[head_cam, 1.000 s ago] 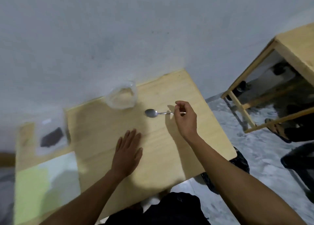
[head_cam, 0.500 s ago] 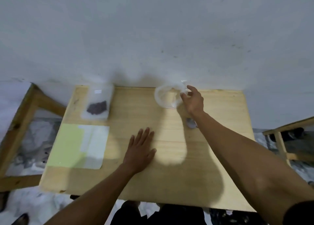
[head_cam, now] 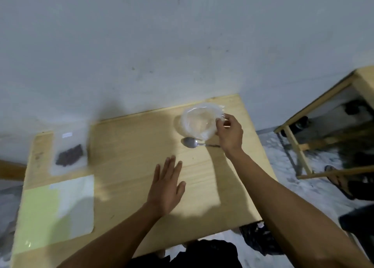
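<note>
The wooden table [head_cam: 131,146] is carrying it all, and the risk is sitting at its far right corner. The right hand [head_cam: 229,134] is pinching the rim of the clear plastic bowl [head_cam: 197,124], which is looking thin, glossy and empty. 1 hard squeeze could be buckling it or dragging it onto the spoon [head_cam: 191,142] lying just beside. The left hand [head_cam: 166,189] is resting flat with fingers straight.

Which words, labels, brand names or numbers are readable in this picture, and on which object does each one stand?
No text can be read here.
The white label patch on the clear pouch holding dark bits: too blurred to read.
The green and white sheet: no print visible.
The clear plastic container pinched by the right hand, and the spoon: no markings visible.
</note>
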`<state>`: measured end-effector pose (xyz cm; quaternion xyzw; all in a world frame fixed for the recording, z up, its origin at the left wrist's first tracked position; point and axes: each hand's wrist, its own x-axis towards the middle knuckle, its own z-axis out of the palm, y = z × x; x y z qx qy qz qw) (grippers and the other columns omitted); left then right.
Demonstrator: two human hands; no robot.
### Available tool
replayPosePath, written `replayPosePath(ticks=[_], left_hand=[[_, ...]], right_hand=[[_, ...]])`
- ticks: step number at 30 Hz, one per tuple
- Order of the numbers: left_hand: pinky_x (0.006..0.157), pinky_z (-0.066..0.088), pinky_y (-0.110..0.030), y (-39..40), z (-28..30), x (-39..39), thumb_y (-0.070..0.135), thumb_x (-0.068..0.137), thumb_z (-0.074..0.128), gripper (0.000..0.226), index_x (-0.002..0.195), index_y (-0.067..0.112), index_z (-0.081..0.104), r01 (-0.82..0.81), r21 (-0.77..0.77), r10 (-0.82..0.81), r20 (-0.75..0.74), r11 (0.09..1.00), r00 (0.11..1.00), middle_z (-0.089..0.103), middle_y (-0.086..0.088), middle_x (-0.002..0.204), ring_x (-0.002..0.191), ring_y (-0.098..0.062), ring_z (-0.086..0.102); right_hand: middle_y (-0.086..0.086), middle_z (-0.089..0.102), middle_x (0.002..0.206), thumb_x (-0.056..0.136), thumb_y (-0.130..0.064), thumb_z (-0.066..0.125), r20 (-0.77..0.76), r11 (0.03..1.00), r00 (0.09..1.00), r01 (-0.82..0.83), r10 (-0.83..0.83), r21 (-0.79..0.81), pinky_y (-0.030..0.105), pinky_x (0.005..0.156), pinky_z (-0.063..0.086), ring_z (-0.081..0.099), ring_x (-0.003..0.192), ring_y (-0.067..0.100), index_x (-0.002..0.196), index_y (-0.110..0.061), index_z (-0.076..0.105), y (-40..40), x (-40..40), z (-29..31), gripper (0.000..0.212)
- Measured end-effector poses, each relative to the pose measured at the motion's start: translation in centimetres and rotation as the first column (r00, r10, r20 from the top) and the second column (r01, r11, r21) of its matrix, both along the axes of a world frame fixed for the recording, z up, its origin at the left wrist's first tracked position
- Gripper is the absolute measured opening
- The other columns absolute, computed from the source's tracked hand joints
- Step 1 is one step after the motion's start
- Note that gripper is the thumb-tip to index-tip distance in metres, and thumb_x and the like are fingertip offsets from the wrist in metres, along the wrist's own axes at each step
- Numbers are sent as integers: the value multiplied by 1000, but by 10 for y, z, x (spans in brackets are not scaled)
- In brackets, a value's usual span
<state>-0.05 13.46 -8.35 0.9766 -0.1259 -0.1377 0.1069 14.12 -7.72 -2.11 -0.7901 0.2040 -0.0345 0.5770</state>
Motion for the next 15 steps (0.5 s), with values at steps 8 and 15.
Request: replayPosePath(ticks=[8,15], left_hand=[[116,14,-50,-73,-6,15,45,95,34,64,151,12,33,366,39,-367,43,930,929,20,-12,162,149,-27,20],[118,15,-55,-119,-13,24,49,95,29,67,152,15,30,452,51,-453,21,891,891,17,-9,163,150,-28,15]], right_hand=[[11,67,98,94,-35,59,-15,836,838,545,-545,61,38,78,61,67,79,19,124,-9,59,-119,-88,-10,40],[16,64,101,92,-26,61,-143,397,426,898,-894,189,36,76,61,66,74,23,111,-16,58,-196,-182,-29,21]])
